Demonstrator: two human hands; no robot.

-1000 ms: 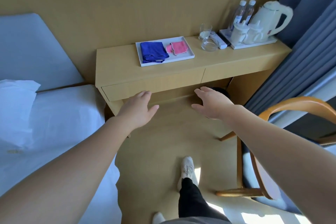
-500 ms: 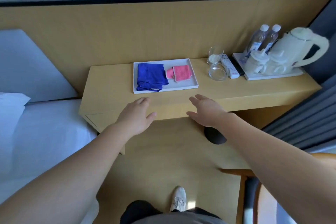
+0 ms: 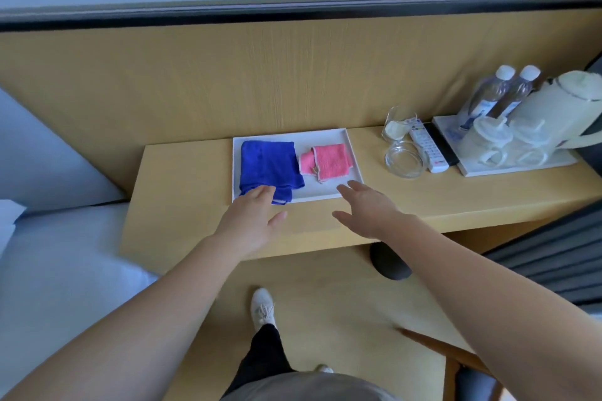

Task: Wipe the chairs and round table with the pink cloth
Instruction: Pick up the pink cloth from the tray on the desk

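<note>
Counted: two cloths, pink cloth (image 3: 327,161) and blue cloth (image 3: 268,166), side by side on one white tray (image 3: 322,190); pink to the right, folded, untouched. Two hands, both with fingers stretched out and holding nothing: left hand (image 3: 252,221) over tray's near edge, fingertips at blue cloth's near corner, contact unclear; right hand (image 3: 368,208) at tray's near right corner, just short of pink cloth.

Further right on desk (image 3: 182,192): one glass (image 3: 399,124), one glass dish (image 3: 405,158), one remote (image 3: 428,148), then second tray (image 3: 521,169) with two bottles (image 3: 492,94), two cups (image 3: 488,137), one kettle (image 3: 553,114).

Edges: bare desk strip left of tray and between tray and dish; narrow front strip under hands. Bed (image 3: 65,270) against desk's left end; curtain (image 3: 553,254) at right. Floor (image 3: 325,303) open beneath desk apart from one dark round thing (image 3: 389,265), possibly a bin, too blurred to tell. Chair (image 3: 433,340) corner lower right. Wood panel (image 3: 228,81) behind.
</note>
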